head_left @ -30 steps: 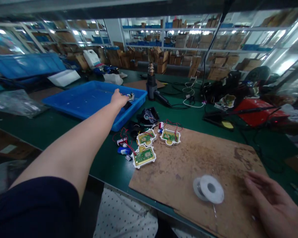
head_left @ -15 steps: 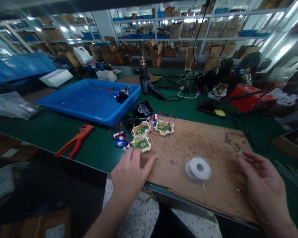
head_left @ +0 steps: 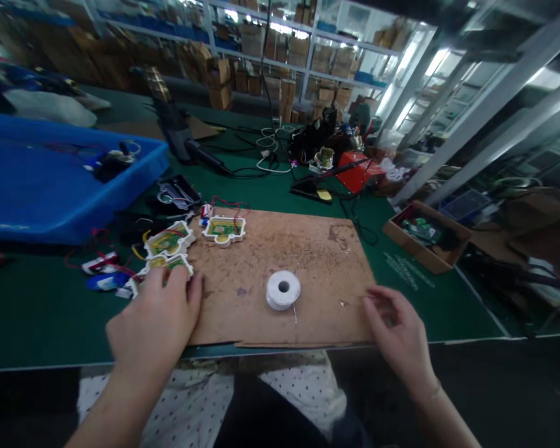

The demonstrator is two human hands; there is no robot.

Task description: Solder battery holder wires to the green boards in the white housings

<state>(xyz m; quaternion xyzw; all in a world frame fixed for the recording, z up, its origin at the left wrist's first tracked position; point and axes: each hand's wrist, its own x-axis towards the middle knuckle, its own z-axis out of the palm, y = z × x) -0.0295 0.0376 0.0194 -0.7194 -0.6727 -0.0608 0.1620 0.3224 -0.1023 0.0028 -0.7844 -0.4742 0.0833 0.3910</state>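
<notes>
My left hand (head_left: pixel 155 318) lies over the nearest white-framed circuit board (head_left: pixel 168 264) at the left edge of the brown work board (head_left: pixel 308 261), fingers curled onto it. Two more such circuit boards (head_left: pixel 223 228) with red wires lie just beyond. My right hand (head_left: pixel 396 333) hovers at the work board's right front corner, fingers loosely bent with nothing in them. A white solder spool (head_left: pixel 283 290) lies between the hands.
A blue tray (head_left: pixel 51 186) holding a wired part stands at the left. A black heat gun (head_left: pixel 182 140), cables, a red box (head_left: pixel 357 174) and a cardboard box of parts (head_left: pixel 424 233) lie further back on the green table. Shelves of cartons fill the background.
My left hand drew back from the blue tray, where a wired part now lies, and settled on the nearest circuit board. The view swung right. My right hand stayed near the work board's corner.
</notes>
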